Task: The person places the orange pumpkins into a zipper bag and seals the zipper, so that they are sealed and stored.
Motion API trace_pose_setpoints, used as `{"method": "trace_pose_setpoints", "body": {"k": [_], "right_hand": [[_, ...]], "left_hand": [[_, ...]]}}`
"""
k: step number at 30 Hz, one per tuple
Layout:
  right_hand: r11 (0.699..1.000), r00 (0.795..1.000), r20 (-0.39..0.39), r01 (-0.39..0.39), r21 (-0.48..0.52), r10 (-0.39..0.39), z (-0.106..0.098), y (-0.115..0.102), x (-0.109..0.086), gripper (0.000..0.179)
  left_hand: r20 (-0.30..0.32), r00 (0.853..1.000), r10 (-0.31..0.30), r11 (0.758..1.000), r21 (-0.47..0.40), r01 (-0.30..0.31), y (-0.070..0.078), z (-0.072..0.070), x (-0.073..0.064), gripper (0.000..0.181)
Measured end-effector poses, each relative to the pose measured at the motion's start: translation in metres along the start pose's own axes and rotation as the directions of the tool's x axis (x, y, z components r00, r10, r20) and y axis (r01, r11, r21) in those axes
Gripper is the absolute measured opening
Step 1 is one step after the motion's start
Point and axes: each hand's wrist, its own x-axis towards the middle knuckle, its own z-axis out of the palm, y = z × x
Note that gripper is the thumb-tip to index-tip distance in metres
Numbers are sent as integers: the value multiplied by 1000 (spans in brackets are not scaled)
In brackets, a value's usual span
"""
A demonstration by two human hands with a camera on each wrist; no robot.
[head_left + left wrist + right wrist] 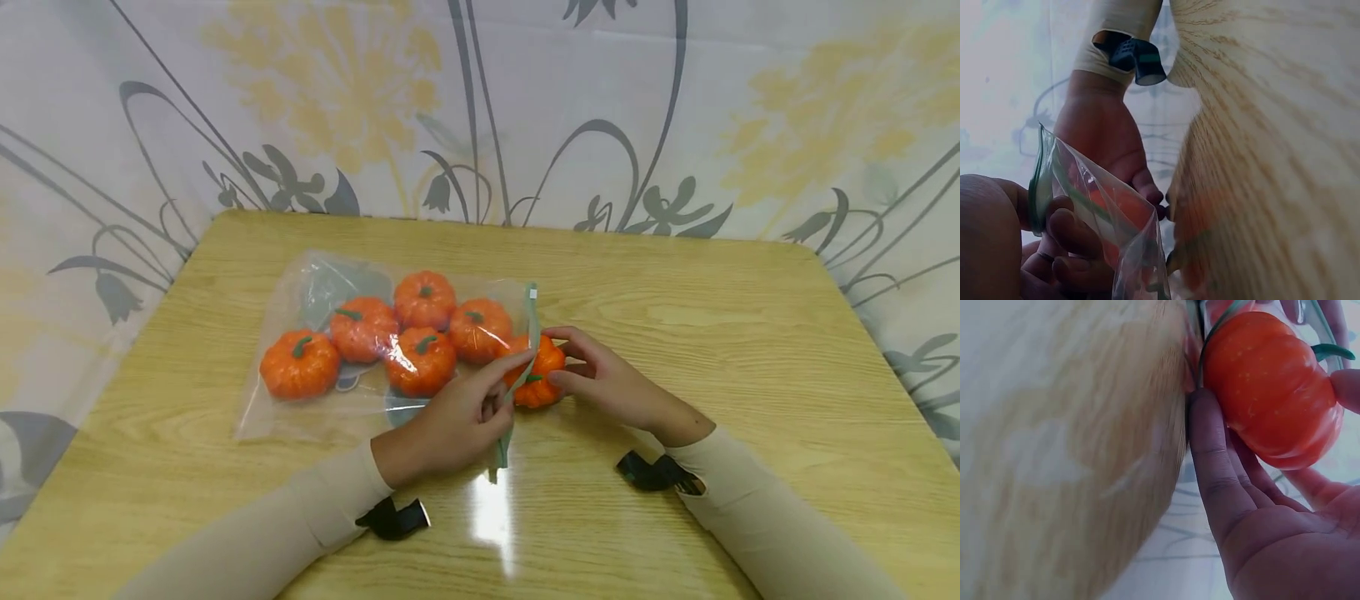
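A clear zip bag (281,423) with a green zip strip (533,321) lies flat, its mouth toward the right. Several orange toy pumpkins (300,371) with green stems sit inside it. My left hand (453,421) grips the bag at its mouth, index finger stretched along the upper layer; the left wrist view shows the strip (1037,187) held up between thumb and fingers. At the opening is another pumpkin (1266,387), partly under the plastic. My right hand (611,379) holds this pumpkin from the right, thumb on its near side and fingers around the far side.
The bag rests on a light wood-grain table (712,333). Behind the table hangs a white cloth (525,100) with grey and yellow flower prints. A black camera mount (393,518) is strapped at the left wrist, another mount (648,471) at the right.
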Motion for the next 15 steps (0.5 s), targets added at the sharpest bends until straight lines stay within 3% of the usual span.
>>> {"method": "trace_pose_setpoints", "body": {"k": [15], "right_hand": [[1000, 1000, -12, -4, 17, 5, 4, 1, 2, 59]], "left_hand": [[-14, 1000, 27, 1000, 15, -27, -2, 0, -1, 65]]}}
